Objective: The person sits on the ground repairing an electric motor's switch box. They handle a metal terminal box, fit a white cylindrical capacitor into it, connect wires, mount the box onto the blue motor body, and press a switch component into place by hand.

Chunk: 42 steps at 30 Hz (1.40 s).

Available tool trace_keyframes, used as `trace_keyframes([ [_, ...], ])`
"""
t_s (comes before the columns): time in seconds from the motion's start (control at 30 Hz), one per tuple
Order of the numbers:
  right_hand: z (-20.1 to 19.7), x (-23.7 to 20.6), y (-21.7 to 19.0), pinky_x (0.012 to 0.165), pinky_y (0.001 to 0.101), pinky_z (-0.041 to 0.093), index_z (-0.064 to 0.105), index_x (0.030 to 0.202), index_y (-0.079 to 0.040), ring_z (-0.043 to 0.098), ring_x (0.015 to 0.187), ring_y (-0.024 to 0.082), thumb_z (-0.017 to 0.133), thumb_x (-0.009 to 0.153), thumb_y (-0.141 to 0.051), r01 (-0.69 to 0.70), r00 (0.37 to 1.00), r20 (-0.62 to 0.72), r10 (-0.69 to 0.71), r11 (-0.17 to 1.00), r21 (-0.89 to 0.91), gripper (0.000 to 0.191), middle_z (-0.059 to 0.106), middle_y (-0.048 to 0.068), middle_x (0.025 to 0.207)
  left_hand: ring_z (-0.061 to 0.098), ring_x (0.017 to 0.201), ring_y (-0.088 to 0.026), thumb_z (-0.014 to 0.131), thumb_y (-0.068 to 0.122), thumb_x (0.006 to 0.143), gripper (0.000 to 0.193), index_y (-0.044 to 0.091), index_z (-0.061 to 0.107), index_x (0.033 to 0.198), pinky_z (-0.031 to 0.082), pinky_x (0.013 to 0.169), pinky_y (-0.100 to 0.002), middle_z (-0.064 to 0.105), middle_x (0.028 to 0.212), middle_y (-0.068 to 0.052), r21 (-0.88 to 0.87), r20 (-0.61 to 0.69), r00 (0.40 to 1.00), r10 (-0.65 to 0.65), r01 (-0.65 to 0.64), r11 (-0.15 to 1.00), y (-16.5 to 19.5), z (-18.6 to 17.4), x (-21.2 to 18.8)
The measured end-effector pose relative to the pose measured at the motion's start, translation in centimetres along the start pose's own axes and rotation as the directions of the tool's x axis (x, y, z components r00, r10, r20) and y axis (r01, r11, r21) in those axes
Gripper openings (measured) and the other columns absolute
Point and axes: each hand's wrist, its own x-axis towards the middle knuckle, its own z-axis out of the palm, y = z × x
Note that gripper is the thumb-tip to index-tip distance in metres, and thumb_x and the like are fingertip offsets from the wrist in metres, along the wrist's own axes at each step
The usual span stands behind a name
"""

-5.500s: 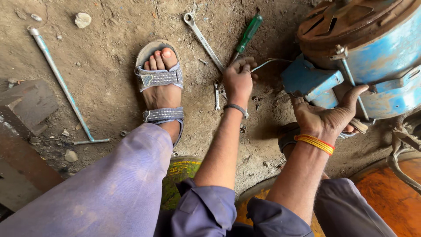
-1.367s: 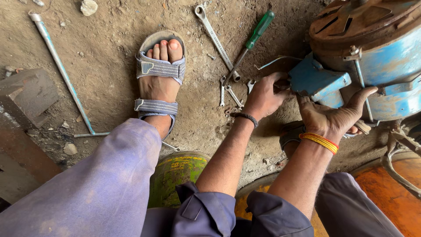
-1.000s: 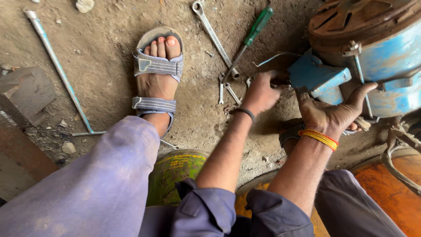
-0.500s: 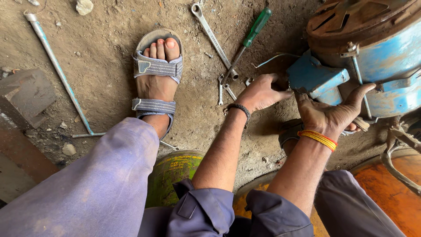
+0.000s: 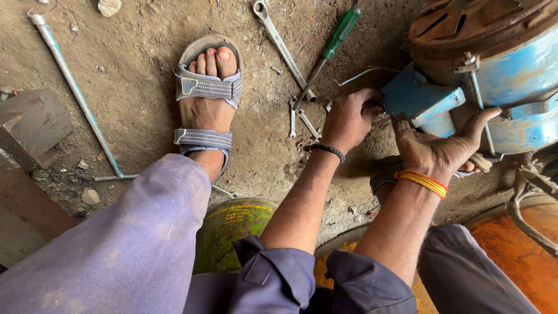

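Purple trouser cloth fills the near edge of the view, with rolled dark-blue sleeves beside it and a green-yellow drum (image 5: 235,229) and an orange drum (image 5: 526,256) showing between and beside the knees. Farther out, the left hand (image 5: 347,119), a black band on its wrist, is curled shut against the lower corner of the blue terminal box (image 5: 419,102); what its fingers (image 5: 372,96) pinch there is hidden. Just to its right, the right hand (image 5: 439,148), with red and yellow threads at the wrist, lies palm up with fingers spread, the thumb touching the blue motor housing (image 5: 511,75); a small dull piece rests at the palm's far edge, too unclear to name. On the dirt floor (image 5: 133,70) to the left, a foot in a grey strapped sandal (image 5: 206,96) stands flat. Small spanners (image 5: 299,119) lie just beside the left hand. Beyond them lie a long ring spanner (image 5: 279,40) and a green-handled screwdriver (image 5: 331,49), crossing near their lower ends. A long steel rod (image 5: 75,93) runs along the far left.
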Motion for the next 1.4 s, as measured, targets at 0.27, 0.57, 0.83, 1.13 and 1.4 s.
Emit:
trace_keyframes([
  [0.27,0.2,-0.1,-0.1,0.132,0.0657,0.032,0.051,0.152,-0.019,0.039,0.155,0.035,0.085,0.073,-0.059,-0.046,0.998,0.046,0.044,0.998,0.042,0.094,0.046,0.007,0.164,0.075,0.102,-0.02,0.076,0.012,0.084,0.027,0.007,0.076,0.11,0.056,0.093,-0.036,0.079,0.109,-0.008,-0.137,0.239,0.971,0.001,0.032,0.99,-0.8,-1.8,1.7],
  [0.57,0.2,-0.2,0.0,0.13,0.0693,0.032,0.052,0.149,-0.02,0.037,0.154,0.035,0.085,0.071,-0.06,-0.024,0.999,0.037,0.024,1.0,0.013,0.094,0.045,0.006,0.162,0.073,0.104,-0.022,0.083,0.023,0.082,0.037,0.004,0.076,0.113,0.056,0.094,-0.037,0.078,0.113,-0.012,-0.016,0.329,0.939,-0.1,0.112,0.994,-1.6,-2.3,1.8],
  [0.83,-0.1,0.0,0.1,0.131,0.0707,0.031,0.05,0.151,-0.021,0.037,0.154,0.037,0.088,0.068,-0.058,-0.005,0.999,-0.043,0.006,0.999,0.041,0.099,0.042,0.007,0.164,0.076,0.089,-0.02,0.085,0.028,0.078,0.033,0.006,0.074,0.101,0.061,0.079,-0.037,0.08,0.097,-0.006,-0.035,0.12,0.993,0.001,0.003,0.999,-0.3,-1.2,0.9],
  [1.13,0.2,-0.2,-0.1,0.13,0.0698,0.029,0.049,0.15,-0.022,0.034,0.156,0.034,0.088,0.07,-0.059,0.013,0.998,0.054,-0.01,0.999,-0.041,0.097,0.041,0.005,0.165,0.075,0.08,-0.02,0.069,0.023,0.095,0.021,0.007,0.073,0.108,0.06,0.07,-0.034,0.079,0.094,-0.011,0.111,-0.151,0.984,-0.097,0.114,0.987,-2.3,-2.8,1.9],
  [1.4,-0.5,0.2,-0.2,0.133,0.064,0.03,0.05,0.15,-0.024,0.035,0.157,0.031,0.089,0.07,-0.058,-0.027,0.999,0.029,0.026,0.999,0.034,0.096,0.044,0.002,0.164,0.073,0.075,-0.013,0.059,0.004,0.086,0.031,0.005,0.074,0.114,0.06,0.067,-0.031,0.079,0.098,-0.006,-0.256,0.346,0.921,-0.18,0.277,0.926,-1.2,-2.7,2.1],
])
